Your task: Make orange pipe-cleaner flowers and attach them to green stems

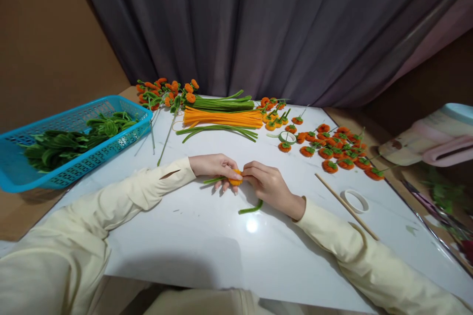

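Note:
Near the middle of the white table, my left hand (pixel 220 170) pinches a small orange fuzzy piece (pixel 235 177) between thumb and fingers. A green fuzzy stem (pixel 214 180) sticks out to the left of it. My right hand (pixel 266 183) is closed at the right side of the orange piece, its fingertips pressed together. From under that hand a bent green stem (pixel 251 208) curls down toward the table. Whether my right fingertips grip the green stem or the orange piece is too small to tell.
A blue basket (pixel 138 130) with green leaves stands left. Behind my hands lie orange stems (pixel 221 117) and green stems (pixel 221 104). Orange pumpkin-like pieces (pixel 334 147), a wooden stick (pixel 345 205) and a white tape roll (pixel 355 201) lie right, near a large cup (pixel 417 140).

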### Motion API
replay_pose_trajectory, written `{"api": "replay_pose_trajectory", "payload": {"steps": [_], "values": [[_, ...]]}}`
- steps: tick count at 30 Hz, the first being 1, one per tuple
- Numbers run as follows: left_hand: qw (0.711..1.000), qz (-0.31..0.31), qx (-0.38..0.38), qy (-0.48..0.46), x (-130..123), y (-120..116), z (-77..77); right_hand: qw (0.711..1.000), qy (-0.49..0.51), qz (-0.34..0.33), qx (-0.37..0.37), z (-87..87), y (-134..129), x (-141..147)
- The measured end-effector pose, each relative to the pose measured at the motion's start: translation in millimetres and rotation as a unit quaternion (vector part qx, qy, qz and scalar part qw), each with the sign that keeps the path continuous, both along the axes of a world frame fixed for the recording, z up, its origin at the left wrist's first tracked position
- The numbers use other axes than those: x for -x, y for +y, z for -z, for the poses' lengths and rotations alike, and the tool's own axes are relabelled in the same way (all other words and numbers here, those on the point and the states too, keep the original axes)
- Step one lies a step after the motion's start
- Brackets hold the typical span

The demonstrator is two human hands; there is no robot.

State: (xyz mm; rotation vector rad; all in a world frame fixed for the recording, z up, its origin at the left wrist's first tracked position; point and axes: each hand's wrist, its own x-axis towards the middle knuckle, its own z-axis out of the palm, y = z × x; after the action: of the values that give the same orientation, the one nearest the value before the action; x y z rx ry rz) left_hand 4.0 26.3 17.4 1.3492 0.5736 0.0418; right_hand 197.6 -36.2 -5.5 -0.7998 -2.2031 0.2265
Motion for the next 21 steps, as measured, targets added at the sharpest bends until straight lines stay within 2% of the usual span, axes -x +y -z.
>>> {"api": "replay_pose_trajectory", "payload": {"steps": [7,13,18,21], "values": [[1.0,-0.004,-0.021,0.012,-1.4,-2.0,0.3,0.999,-0.007,-0.021,0.045,-3.5,-0.7,0.5],[0.999,0.0,-0.03,0.011,-1.9,-2.9,2.1,1.0,0.011,-0.023,-0.009,-0.6,-0.3,6.2],[1.0,0.022,0.007,0.009,-2.4,-1.2,3.1,0.998,0.012,-0.029,-0.059,0.6,-2.1,7.9],[0.999,0.036,0.024,0.007,-0.8,1.9,2.8,0.998,0.007,-0.029,-0.061,0.7,-2.1,6.0]]}}
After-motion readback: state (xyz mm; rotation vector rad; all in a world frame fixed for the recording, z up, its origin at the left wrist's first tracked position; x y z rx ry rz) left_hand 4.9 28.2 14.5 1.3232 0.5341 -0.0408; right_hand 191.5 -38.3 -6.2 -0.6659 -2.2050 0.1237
